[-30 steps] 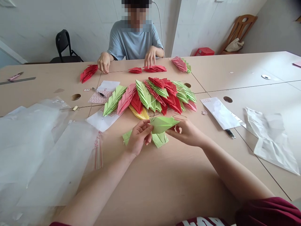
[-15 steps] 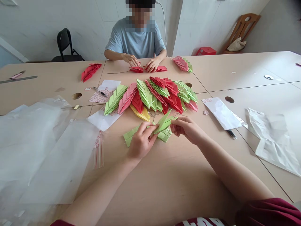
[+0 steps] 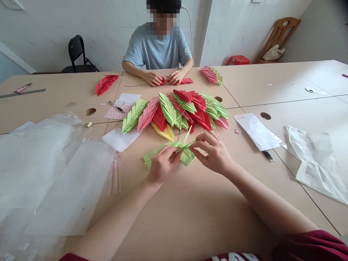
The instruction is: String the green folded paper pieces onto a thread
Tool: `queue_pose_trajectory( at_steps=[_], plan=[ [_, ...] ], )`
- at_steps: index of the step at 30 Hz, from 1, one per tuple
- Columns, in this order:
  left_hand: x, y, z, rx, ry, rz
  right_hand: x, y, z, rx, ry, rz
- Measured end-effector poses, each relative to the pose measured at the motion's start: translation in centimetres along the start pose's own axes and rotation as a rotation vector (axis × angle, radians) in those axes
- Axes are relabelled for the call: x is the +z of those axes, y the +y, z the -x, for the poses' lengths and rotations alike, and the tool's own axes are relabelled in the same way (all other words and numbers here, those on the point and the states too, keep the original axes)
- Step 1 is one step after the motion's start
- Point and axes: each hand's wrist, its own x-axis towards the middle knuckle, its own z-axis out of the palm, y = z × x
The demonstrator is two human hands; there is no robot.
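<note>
Between my two hands is a small piece of folded green paper, seen almost edge-on, with one narrow flap pointing up. My left hand pinches its left end between thumb and fingers. At its right end, the thumb and fingertips of my right hand close on the paper. Beneath and behind the hands, more folded light green paper lies on the table, partly covered by my left hand. Just beyond is a pile of pleated paper pieces in red, green and pink, with a yellow piece at its near edge.
Clear plastic bags spread over the left side; a white bag lies at right. White papers and pens rest on the table. Across it, a person has both hands on red folded paper.
The green paper has turned from showing its broad face to nearly edge-on. My right hand has rotated, its fingers now over the paper's right end. The other person's left-side hand has shifted onto the red paper.
</note>
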Motion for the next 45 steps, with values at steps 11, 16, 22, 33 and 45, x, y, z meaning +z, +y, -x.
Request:
queue_pose_trajectory(
  at_steps=[11,16,22,33,45],
  plan=[
    [0.1,0.4,0.5,0.192,-0.126,-0.144,0.5,-0.8,0.2,-0.081,-0.013,0.054],
    [-0.2,0.4,0.4,0.245,-0.174,-0.209,0.6,-0.9,0.3,-0.109,0.022,0.04],
    [-0.6,0.4,0.1,0.335,-0.154,-0.256,0.4,-1.0,0.1,-0.051,0.026,0.003],
    [-2.1,-1.5,-1.2,0.272,-0.039,-0.239,-0.4,0.2,-0.2,0.116,-0.06,-0.019],
    [-2.9,-3.2,-2.0,0.353,0.009,-0.463,1.3,-0.8,1.0,0.193,-0.48,-0.015]
  ],
)
